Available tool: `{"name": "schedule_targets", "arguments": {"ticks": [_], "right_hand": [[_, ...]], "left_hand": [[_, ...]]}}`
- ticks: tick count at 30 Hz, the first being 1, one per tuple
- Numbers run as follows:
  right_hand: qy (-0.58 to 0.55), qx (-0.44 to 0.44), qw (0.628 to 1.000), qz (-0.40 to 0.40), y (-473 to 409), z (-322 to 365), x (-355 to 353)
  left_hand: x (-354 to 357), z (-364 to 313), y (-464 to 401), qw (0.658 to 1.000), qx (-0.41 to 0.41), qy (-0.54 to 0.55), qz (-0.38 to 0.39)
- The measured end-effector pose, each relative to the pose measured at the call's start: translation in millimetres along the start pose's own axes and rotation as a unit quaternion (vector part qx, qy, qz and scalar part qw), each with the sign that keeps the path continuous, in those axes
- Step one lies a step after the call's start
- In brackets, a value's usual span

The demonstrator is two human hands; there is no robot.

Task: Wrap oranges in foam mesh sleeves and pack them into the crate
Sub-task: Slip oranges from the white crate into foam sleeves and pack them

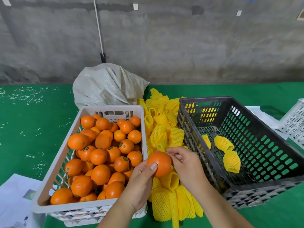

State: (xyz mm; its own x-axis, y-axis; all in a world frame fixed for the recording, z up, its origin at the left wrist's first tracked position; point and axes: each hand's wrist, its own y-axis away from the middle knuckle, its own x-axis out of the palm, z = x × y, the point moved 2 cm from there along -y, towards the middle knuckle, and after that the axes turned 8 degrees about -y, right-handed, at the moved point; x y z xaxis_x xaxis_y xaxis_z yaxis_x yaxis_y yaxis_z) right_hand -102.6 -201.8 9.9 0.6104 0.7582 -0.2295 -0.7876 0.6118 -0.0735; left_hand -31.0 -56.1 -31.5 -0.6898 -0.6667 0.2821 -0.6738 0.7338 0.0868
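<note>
1. Three wrapped oranges lie in the black crate at right.
2. Left hand, fingers clamped on a bare orange; right hand, fingers loosely curled beside it, over the sleeve pile.
3. White crate at left remains nearly full: most work is left.

Fruit packing shed, not a home. Bare rough concrete wall, green-covered counter, white crate heaped with loose oranges, black crate at the right edge, yellow foam sleeves piled between, woven sack at the back edge.
</note>
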Motion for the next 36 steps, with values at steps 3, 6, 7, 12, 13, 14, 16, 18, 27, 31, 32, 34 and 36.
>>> {"name": "schedule_targets", "arguments": {"ticks": [3,6,7,12,13,14,16,18,27,31,32,34,36], "right_hand": [[-0.007,0.003,1.0,0.01,2,-1,1],[-0.066,-0.022,0.997,-0.035,4,1,2],[-0.08,-0.038,0.995,-0.05,4,2,1],[0.064,-0.049,0.997,-0.019,2,6,-4],[0.109,-0.024,0.994,0.011,2,4,-3],[0.132,-0.007,0.991,0.028,2,1,-1],[0.117,-0.004,0.993,0.017,2,-4,-2],[0.07,-0.016,0.997,-0.015,6,-5,-3],[0.124,-0.104,0.987,0.016,7,2,7],[0.143,-0.151,0.978,0.0,4,12,-5],[0.14,-0.163,0.976,-0.023,6,16,-7],[0.115,-0.162,0.978,-0.057,7,19,-8],[0.092,-0.131,0.985,-0.072,5,19,-9]], "left_hand": [[-2,1,-2,1.0,-0.005,0.016,0.013],[-3,3,-4,0.999,-0.013,0.047,0.0],[-4,3,-5,0.999,-0.012,0.049,-0.007],[-1,-1,-5,0.999,0.0,0.027,-0.037],[-1,0,-5,0.999,0.003,0.025,-0.037],[-1,3,-6,0.999,0.006,0.025,-0.039],[-3,7,-7,0.998,0.016,0.032,-0.053],[-5,9,-8,0.996,0.019,0.045,-0.072],[-12,22,-11,0.998,0.041,-0.048,-0.003],[-5,17,-9,0.995,0.051,-0.08,-0.04],[-2,16,-8,0.994,0.056,-0.082,-0.046],[1,14,-5,0.992,0.07,-0.088,-0.048],[5,11,-2,0.99,0.083,-0.104,-0.036]]}}
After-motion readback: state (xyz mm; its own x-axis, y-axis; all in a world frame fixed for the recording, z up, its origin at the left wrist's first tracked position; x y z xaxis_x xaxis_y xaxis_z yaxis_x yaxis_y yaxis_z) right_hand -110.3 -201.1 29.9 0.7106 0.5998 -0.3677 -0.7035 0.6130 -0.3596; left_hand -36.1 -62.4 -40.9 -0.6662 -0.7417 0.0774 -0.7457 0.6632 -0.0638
